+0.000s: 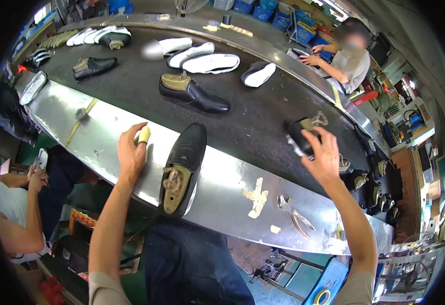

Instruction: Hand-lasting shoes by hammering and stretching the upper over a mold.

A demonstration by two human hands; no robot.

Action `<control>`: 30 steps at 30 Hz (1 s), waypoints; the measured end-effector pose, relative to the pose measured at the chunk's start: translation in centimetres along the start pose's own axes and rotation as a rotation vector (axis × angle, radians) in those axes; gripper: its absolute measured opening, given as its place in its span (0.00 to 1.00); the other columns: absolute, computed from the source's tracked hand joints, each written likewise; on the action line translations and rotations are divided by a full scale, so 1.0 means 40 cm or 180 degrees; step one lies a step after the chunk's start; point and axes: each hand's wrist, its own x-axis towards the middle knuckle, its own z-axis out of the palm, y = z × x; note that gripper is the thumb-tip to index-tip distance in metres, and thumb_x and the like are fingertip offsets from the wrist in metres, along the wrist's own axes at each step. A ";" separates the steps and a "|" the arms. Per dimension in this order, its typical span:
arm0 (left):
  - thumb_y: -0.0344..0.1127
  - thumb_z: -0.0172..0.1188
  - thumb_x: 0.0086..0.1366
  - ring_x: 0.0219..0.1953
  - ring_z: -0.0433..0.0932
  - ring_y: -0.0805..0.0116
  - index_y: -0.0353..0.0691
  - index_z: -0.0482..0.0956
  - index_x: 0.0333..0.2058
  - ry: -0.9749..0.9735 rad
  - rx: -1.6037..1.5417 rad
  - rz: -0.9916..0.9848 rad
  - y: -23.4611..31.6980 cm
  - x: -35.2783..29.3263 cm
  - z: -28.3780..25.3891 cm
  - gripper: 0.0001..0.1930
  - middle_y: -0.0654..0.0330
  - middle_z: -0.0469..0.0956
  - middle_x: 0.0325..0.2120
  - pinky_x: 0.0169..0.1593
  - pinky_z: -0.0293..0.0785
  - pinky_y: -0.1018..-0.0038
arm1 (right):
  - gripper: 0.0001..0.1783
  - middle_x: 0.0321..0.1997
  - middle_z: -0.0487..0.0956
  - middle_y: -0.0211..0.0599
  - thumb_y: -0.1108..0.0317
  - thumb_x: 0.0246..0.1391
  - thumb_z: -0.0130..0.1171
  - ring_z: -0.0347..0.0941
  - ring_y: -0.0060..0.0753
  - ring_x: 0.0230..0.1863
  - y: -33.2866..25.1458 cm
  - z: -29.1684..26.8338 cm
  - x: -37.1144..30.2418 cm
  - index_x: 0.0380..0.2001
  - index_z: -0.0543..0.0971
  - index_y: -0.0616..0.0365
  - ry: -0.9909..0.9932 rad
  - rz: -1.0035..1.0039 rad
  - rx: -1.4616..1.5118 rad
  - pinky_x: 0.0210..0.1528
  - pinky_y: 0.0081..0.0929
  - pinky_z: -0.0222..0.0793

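A black leather shoe (188, 147) stands toe away from me on the metal ledge, its olive last and a string knot showing at the heel. Just left of it is my left hand (132, 151), fingers apart and holding nothing, a yellow cover on one fingertip. Over the dark belt to the right, my right hand (325, 155) has thumb and fingers curved around a second black shoe (298, 133). That shoe is tilted and blurred, with a pale sole edge and a string loop by its olive last. My palm side is partly hidden.
The dark belt (136, 96) carries a black loafer (194, 95), several white-covered shoes (210, 63) and more shoes at right. Pliers (296, 216) and tape strips (256, 198) lie on the metal ledge (227, 188). One person (348, 61) works across the belt, another (17, 218) sits at left.
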 end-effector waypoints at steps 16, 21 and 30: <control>0.75 0.35 0.73 0.48 0.80 0.65 0.39 0.76 0.59 -0.3184 -0.6181 -0.3779 0.377 -0.758 -0.155 0.43 0.58 0.81 0.51 0.50 0.79 0.63 | 0.24 0.61 0.77 0.25 0.65 0.56 0.64 0.70 0.32 0.61 -0.660 -0.241 -0.541 0.57 0.80 0.39 -0.0278 -0.2785 0.1580 0.58 0.33 0.70; 0.70 0.37 0.75 0.39 0.83 0.68 0.39 0.77 0.57 -0.2083 -0.5656 -0.4385 0.349 -0.867 -0.105 0.39 0.58 0.84 0.45 0.42 0.82 0.69 | 0.24 0.60 0.78 0.31 0.65 0.55 0.63 0.75 0.34 0.59 -0.665 -0.237 -0.573 0.57 0.80 0.46 -0.1607 -0.2417 0.2886 0.55 0.34 0.74; 0.68 0.32 0.77 0.50 0.79 0.72 0.38 0.76 0.55 -0.0412 -0.5494 -0.1971 0.352 -0.805 -0.167 0.38 0.59 0.79 0.50 0.56 0.76 0.71 | 0.24 0.61 0.77 0.47 0.61 0.64 0.63 0.72 0.53 0.62 -0.247 -0.003 -0.466 0.60 0.78 0.55 0.0045 0.0469 0.0222 0.63 0.49 0.67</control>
